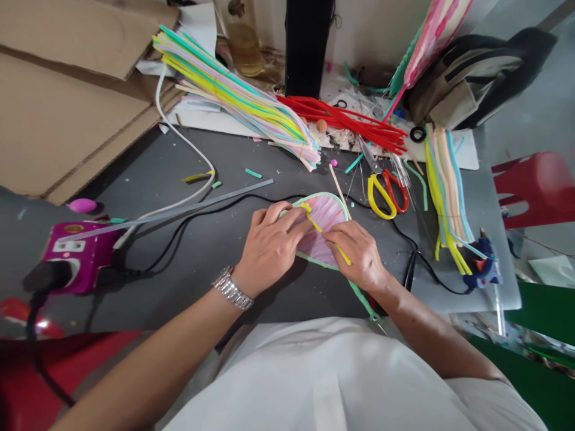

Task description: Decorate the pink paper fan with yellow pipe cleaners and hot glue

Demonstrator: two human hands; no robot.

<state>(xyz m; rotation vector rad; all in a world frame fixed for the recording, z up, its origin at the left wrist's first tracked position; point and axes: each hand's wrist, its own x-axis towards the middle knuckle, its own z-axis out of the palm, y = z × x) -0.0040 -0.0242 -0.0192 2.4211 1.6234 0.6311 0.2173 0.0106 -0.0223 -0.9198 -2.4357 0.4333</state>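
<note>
On the dark table lies a rounded pink and lilac piece [321, 206] with a mint-green fuzzy edge and a green stem reaching toward my lap. A yellow pipe cleaner [317, 226] crosses its face, bent into a small curl at the far end. My left hand [273, 242], wearing a metal watch, rests over the piece's left side, its fingers closed at the curled end. Between thumb and fingers of my right hand [357, 251] the pipe cleaner's straight length is pinched, its tail showing below the fingers. The left fingertips are partly hidden.
Yellow-and-red-handled scissors [381, 194] lie beyond my right hand. Behind are bundles of pastel pipe cleaners [238, 96] and red pipe cleaners [345, 123]. A glue gun [484, 266] stands at the right edge; a purple power strip [81, 254] with cords sits left, near cardboard [67, 108].
</note>
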